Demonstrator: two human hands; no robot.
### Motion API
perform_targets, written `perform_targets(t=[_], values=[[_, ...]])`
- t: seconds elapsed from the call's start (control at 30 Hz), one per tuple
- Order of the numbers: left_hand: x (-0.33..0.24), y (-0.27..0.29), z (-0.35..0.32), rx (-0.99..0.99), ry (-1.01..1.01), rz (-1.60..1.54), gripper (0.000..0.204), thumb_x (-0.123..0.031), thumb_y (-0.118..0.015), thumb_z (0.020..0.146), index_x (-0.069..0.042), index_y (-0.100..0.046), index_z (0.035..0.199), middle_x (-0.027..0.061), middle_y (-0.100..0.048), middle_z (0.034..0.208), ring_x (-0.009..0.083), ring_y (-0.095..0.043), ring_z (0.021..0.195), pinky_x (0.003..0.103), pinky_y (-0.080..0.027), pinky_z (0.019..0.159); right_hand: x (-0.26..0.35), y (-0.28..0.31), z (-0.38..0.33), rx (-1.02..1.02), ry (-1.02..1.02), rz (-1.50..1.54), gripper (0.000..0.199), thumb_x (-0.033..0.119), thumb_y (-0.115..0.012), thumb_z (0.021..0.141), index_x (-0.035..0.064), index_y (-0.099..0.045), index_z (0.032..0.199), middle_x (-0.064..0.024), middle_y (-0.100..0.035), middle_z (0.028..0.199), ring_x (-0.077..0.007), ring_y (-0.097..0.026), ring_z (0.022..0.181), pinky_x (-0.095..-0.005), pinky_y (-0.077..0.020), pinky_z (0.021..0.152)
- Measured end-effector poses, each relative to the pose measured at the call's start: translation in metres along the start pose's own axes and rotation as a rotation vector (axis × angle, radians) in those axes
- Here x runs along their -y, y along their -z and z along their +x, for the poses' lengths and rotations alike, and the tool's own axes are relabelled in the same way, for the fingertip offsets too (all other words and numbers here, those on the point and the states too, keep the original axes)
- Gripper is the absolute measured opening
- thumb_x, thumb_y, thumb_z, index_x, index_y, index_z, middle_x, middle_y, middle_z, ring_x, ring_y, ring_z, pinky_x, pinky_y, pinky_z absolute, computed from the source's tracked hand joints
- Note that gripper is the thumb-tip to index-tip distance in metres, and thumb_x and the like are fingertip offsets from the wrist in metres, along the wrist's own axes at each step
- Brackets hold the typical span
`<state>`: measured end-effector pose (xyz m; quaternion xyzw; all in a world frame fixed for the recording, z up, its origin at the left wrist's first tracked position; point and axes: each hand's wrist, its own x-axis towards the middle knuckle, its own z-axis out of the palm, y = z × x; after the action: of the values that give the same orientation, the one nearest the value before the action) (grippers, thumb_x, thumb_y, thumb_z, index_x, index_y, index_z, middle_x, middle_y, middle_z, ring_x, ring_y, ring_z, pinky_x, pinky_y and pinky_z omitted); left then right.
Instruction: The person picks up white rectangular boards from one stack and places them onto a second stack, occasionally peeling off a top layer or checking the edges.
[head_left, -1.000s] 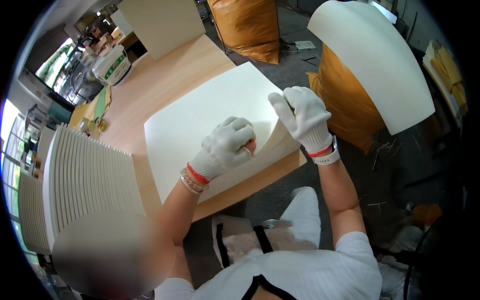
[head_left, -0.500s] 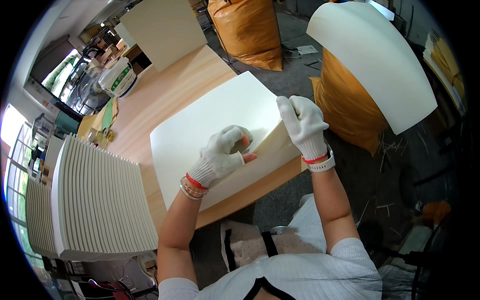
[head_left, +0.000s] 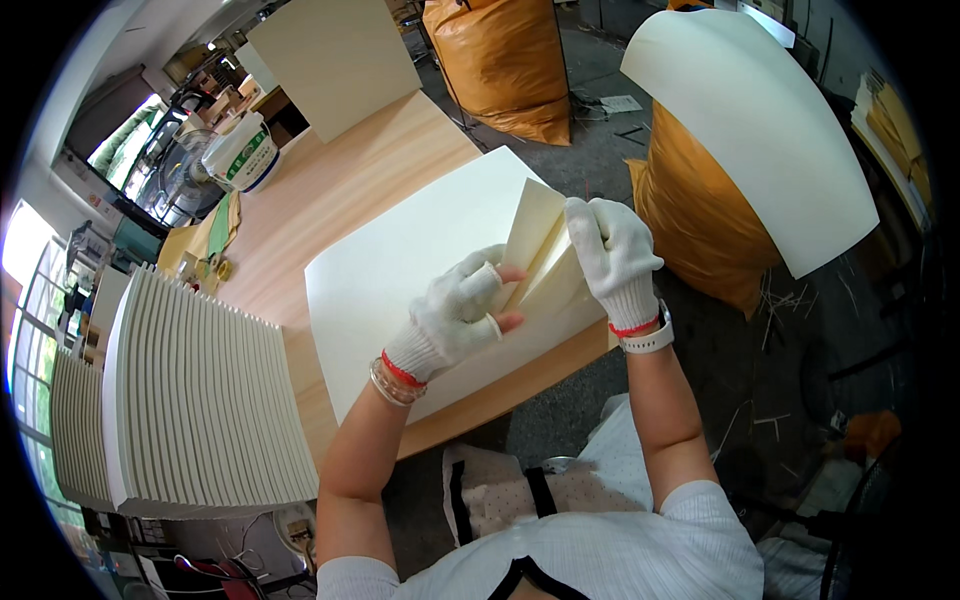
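Note:
A large white sheet [head_left: 390, 270] lies across the wooden table in front of me. At its right side a cream flap [head_left: 536, 222] stands folded up, with a narrow gap showing between it and the layer beneath. My left hand [head_left: 452, 312], in a white knit glove with bare thumb and index fingertips, is closed at the near lower edge of this flap. My right hand [head_left: 615, 248], also gloved, pinches the right edge of the sheet; its fingertips are partly hidden by the glove's curled shape.
Stacked white boards [head_left: 200, 400] stand at the left. A white tub [head_left: 243, 155] and tape roll [head_left: 222, 269] sit on the table [head_left: 400, 140], near an upright panel [head_left: 335, 60]. Orange sacks [head_left: 500, 75] stand beyond; a curved white sheet [head_left: 755, 130] rests over another sack [head_left: 690, 220].
The cream flap has come up and leans leftward, opening a gap at the sheet's right side. My left hand has moved slightly right to it; my right hand stays nearly in place.

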<state>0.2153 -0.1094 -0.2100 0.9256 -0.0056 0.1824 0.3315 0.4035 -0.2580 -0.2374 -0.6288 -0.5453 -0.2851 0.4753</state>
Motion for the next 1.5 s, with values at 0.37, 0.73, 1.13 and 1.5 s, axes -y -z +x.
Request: perform_targets(t=[0.37, 0.73, 1.13, 1.5], values=[[-0.011, -0.001, 0.001, -0.065, 0.040, -0.070, 0.037, 0.001, -0.075, 0.080, -0.003, -0.064, 0.115, 0.0165, -0.055, 0.140, 0.0223, -0.058, 0.112, 0.029, -0.046, 0.096, 0.001, 0.003, -0.001, 0.026, -0.121, 0.057, 0.012, 0.011, -0.059, 0.096, -0.0003, -0.063, 0.099, -0.0098, -0.049, 0.069, -0.0279, -0.052, 0.062, -0.0395, -0.0421, 0.057], [-0.006, -0.005, 0.002, -0.082, -0.002, -0.098, 0.027, -0.001, -0.074, 0.078, -0.003, -0.063, 0.102, 0.0209, -0.053, 0.141, 0.0343, -0.066, 0.106, 0.037, -0.054, 0.087, 0.003, 0.000, 0.003, -0.008, 0.010, -0.072, 0.011, 0.011, -0.059, 0.096, 0.0018, -0.064, 0.099, -0.0094, -0.052, 0.070, -0.0282, -0.053, 0.063, -0.0398, -0.0422, 0.058], [-0.004, 0.003, 0.006, 0.060, -0.002, 0.001, 0.036, 0.000, -0.073, 0.077, -0.005, -0.066, 0.111, 0.0198, -0.054, 0.139, 0.0308, -0.067, 0.102, 0.036, -0.056, 0.084, 0.005, -0.002, 0.001, -0.032, -0.092, 0.043, 0.009, 0.011, -0.060, 0.097, 0.0037, -0.066, 0.098, -0.0084, -0.049, 0.069, -0.0281, -0.052, 0.063, -0.0408, -0.0408, 0.058], [-0.006, 0.000, 0.004, -0.026, 0.034, -0.036, 0.035, 0.001, -0.068, 0.077, -0.004, -0.065, 0.112, 0.0237, -0.046, 0.148, 0.0344, -0.066, 0.109, 0.037, -0.054, 0.090, -0.001, 0.001, -0.001, -0.010, -0.012, 0.096, 0.021, 0.007, -0.058, 0.095, 0.0068, -0.064, 0.116, -0.0081, -0.047, 0.074, -0.0269, -0.048, 0.064, -0.0405, -0.0403, 0.058]])
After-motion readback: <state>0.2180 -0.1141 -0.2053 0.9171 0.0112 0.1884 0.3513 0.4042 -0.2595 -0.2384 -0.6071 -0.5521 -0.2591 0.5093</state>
